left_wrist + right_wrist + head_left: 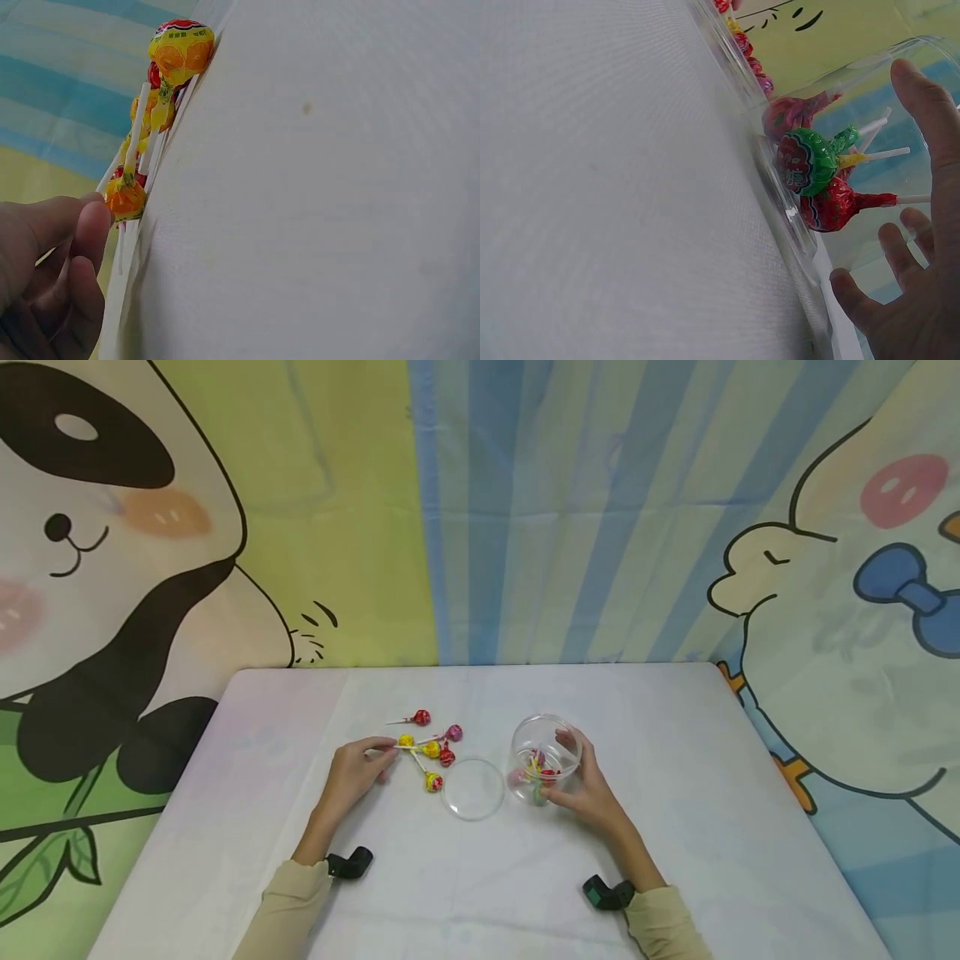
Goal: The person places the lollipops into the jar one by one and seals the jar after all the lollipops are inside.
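Note:
On the white table lies a loose group of lollipops in red, yellow and pink wrappers. My left hand (362,773) is at its left side, thumb and forefinger pinching a yellow lollipop (124,196) in the left wrist view. Another yellow lollipop (433,782) lies nearest the front of the group. To the right, my right hand (588,789) holds a clear round jar (523,750) upright, thumb and fingers spread round its side. Inside the jar are several lollipops, among them a green one (807,160) and a red one (831,206).
A clear round lid (472,817) lies flat between the lollipop group and the jar. One red lollipop (422,717) is apart at the back. Behind the table (675,735) hangs a curtain (570,510) printed with cartoon animals.

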`<action>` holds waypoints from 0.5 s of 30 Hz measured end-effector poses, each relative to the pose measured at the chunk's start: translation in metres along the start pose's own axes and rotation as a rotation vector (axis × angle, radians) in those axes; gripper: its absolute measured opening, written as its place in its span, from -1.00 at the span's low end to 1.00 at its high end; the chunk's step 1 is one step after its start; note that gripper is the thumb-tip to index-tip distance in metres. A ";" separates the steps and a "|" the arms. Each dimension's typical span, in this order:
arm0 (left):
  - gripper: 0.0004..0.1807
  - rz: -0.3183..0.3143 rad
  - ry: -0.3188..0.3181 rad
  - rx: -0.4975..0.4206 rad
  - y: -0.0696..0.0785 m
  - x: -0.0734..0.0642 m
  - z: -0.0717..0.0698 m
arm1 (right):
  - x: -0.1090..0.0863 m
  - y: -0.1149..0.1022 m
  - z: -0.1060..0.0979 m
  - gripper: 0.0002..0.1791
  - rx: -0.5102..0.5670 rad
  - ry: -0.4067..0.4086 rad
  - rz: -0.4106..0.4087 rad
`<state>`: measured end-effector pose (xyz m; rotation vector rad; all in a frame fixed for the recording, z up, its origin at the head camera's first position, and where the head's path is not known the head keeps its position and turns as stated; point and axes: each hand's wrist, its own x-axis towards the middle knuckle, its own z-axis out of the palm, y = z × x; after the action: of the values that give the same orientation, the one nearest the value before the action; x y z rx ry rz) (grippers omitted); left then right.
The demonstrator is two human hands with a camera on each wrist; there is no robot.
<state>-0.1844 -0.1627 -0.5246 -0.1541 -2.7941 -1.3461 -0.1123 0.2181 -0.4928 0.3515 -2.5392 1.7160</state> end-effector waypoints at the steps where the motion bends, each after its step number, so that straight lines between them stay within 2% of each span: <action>1: -0.77 -0.003 -0.001 -0.023 0.000 0.001 0.000 | 0.000 0.000 0.000 0.09 0.002 0.002 0.000; 6: -0.80 -0.038 -0.007 -0.185 -0.001 0.001 0.001 | 0.000 0.002 0.000 0.10 0.003 -0.004 0.005; 8: -0.77 -0.032 0.002 -0.259 0.002 0.001 0.000 | -0.001 0.003 0.000 0.10 0.007 -0.006 -0.001; 11: -0.73 0.027 0.026 -0.349 0.012 0.001 0.000 | -0.001 0.003 0.000 0.11 0.010 -0.004 -0.010; 15: -0.74 0.146 0.037 -0.467 0.035 0.000 -0.002 | 0.000 0.002 0.000 0.10 0.005 0.000 -0.007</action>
<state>-0.1810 -0.1429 -0.4962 -0.3325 -2.3348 -1.9085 -0.1127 0.2185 -0.4946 0.3606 -2.5310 1.7207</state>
